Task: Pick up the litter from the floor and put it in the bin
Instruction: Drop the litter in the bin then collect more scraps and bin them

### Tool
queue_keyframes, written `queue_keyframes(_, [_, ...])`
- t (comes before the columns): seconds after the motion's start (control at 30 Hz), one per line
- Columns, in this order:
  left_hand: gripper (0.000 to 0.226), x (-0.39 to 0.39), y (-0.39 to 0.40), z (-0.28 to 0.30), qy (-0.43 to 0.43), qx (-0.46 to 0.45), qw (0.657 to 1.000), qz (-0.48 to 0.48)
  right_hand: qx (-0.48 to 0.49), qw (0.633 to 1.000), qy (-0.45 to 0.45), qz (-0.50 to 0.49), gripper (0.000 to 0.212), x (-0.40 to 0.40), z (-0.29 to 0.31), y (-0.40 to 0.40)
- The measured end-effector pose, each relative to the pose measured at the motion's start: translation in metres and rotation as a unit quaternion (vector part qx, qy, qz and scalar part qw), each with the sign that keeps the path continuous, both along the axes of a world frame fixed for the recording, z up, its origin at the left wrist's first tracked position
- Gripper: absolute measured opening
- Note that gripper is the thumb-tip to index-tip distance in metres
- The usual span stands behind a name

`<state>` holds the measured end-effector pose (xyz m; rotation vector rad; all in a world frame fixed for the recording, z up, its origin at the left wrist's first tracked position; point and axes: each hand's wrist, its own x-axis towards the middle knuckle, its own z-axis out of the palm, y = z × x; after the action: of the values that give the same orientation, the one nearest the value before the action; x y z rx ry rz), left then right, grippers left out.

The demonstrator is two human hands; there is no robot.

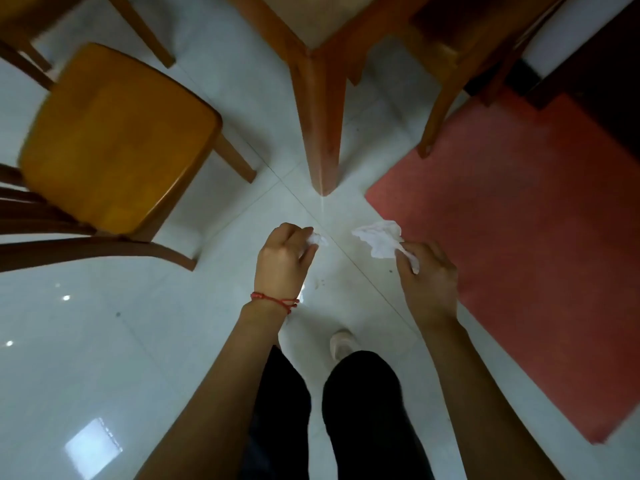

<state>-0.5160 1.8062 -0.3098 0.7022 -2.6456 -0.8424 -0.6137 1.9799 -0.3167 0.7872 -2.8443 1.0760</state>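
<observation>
We have both hands down over the white tiled floor point(104, 341), just in front of the desk leg point(320, 133). Our left hand point(282, 258) has its fingers curled into a narrow grip, pinching a small wad of tissue point(317, 239) at the fingertips. Our right hand point(427, 275) pinches a larger crumpled tissue point(377, 239) by its near corner; most of that tissue spreads away from the grip, forward and toward the left, ending just short of the edge of the red mat point(519, 254). We cannot tell whether either piece is lifted clear of the tiles or touching them.

No bin shows anywhere in this view, so we judge the coming move turns on finding it: both pieces are already in hand, the two hands near each other. A wooden chair point(117, 140) stands to the left. A few small specks lie on the tiles between our hands, too small to identify.
</observation>
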Motion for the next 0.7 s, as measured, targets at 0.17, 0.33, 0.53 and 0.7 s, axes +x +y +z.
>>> queue_keyframes(0.17, [0.020,0.043,0.025,0.063,-0.007,0.004,0.998,0.055,0.023,0.998,0.013,0.052,0.006,0.012,0.065,0.009])
queue_keyframes(0.33, [0.022,0.098,0.033,0.108,-0.001,-0.003,0.994,0.109,0.050,0.990,-0.036,0.127,0.005,0.035,0.101,0.002])
queue_keyframes(0.53, [0.025,0.182,0.019,0.133,-0.007,-0.019,0.981,0.192,0.043,0.965,-0.009,0.257,0.012,0.096,0.125,-0.034])
queue_keyframes(0.7, [0.028,0.267,0.000,0.137,-0.011,-0.019,0.960,0.278,0.046,0.937,0.019,0.346,0.011,0.163,0.137,-0.084])
